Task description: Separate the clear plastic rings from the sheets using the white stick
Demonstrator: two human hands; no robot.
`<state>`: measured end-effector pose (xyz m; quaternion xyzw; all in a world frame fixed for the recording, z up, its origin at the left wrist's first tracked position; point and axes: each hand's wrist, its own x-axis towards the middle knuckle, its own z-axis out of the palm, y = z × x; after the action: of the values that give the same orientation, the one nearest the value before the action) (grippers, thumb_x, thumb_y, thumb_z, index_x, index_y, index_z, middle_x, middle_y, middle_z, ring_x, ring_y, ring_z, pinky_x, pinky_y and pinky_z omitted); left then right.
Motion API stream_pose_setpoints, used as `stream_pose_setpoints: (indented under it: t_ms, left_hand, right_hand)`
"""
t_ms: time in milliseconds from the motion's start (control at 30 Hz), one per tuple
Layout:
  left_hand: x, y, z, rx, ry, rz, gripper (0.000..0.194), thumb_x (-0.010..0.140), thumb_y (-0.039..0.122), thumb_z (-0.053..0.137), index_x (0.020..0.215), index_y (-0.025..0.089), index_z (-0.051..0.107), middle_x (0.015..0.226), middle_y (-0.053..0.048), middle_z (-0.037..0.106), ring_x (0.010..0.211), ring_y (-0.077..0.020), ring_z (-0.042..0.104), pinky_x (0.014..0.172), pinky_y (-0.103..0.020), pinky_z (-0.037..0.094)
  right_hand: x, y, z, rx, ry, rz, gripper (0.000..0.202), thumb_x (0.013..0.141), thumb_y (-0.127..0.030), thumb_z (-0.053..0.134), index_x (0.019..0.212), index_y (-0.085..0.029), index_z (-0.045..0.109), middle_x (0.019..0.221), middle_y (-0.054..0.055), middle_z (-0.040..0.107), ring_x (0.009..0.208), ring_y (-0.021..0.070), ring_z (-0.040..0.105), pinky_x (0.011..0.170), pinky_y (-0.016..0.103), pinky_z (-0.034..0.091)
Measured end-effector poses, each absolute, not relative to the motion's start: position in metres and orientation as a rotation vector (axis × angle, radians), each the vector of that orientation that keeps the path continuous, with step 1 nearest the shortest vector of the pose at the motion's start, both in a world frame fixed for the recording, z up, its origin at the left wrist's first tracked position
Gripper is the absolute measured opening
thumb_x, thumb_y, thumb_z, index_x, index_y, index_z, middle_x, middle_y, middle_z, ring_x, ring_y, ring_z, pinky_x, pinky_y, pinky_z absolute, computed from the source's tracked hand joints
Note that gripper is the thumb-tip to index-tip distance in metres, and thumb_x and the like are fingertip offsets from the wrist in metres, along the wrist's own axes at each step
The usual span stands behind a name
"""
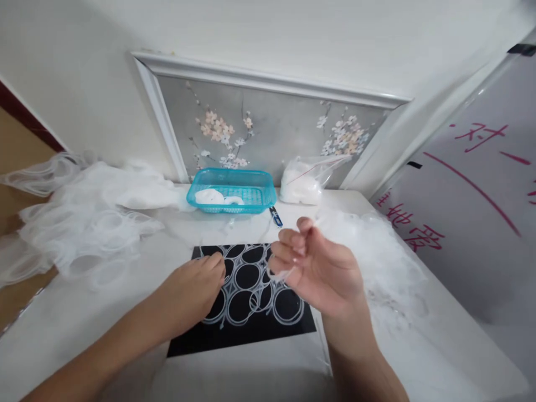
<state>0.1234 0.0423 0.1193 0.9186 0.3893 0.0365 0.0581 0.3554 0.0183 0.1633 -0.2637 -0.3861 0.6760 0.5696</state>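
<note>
White openwork lace of joined rings [247, 276] lies over a black rectangular sheet [243, 343] on the table. My left hand [199, 290] is at the lace's left side, its fingers closed at the edge; the fingertips are partly hidden. Raised above the right part of the lace, my right hand [322, 268] has its palm turned toward me. Its fingers are curled, with thumb and forefinger pinched together. A loop of white thread [279, 275] shows by its lower fingers. Whatever sits in the pinch is too small to make out.
A blue plastic basket [232, 209] with white items stands at the back. Beside it are small blue-handled thread snips [275, 216] and a clear bag [301, 184] of white material. White mesh fabric is heaped at left [92, 212] and right [372, 251]. A whiteboard [469, 223] stands at right.
</note>
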Motion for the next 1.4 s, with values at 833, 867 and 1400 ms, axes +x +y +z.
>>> stream_pose_setpoints:
  t_ms: [833,867,1400]
  left_hand:
    - [0.147,0.044,0.169,2.087,1.024,0.973,0.021,0.090,0.030,0.063,0.111,0.027,0.061,0.090,0.001,0.068,0.065,-0.0130,0.062,0.052,-0.021,0.051]
    - [0.150,0.042,0.168,2.049,1.033,0.945,0.026,0.087,0.033,0.066,0.113,0.028,0.061,0.088,0.001,0.069,0.059,-0.0123,0.060,0.047,-0.020,0.048]
    - [0.154,0.040,0.176,1.129,0.871,0.636,0.041,0.066,0.020,0.080,0.083,0.024,0.043,0.062,0.004,0.073,0.056,-0.0112,0.066,0.055,-0.015,0.042]
  right_hand:
    - [0.313,0.020,0.154,-0.188,-0.635,1.620,0.008,0.078,-0.042,0.077,0.082,-0.036,0.075,0.130,-0.005,0.068,0.130,0.0189,0.055,0.116,0.039,0.035]
    - [0.313,0.018,0.155,-0.209,-0.641,1.625,0.008,0.078,-0.042,0.077,0.081,-0.036,0.074,0.133,-0.004,0.066,0.131,0.0198,0.055,0.116,0.041,0.035]
    - [0.340,-0.001,0.171,-0.285,-0.495,1.744,0.009,0.083,-0.045,0.073,0.086,-0.037,0.074,0.123,-0.002,0.070,0.135,0.0205,0.052,0.121,0.051,0.025]
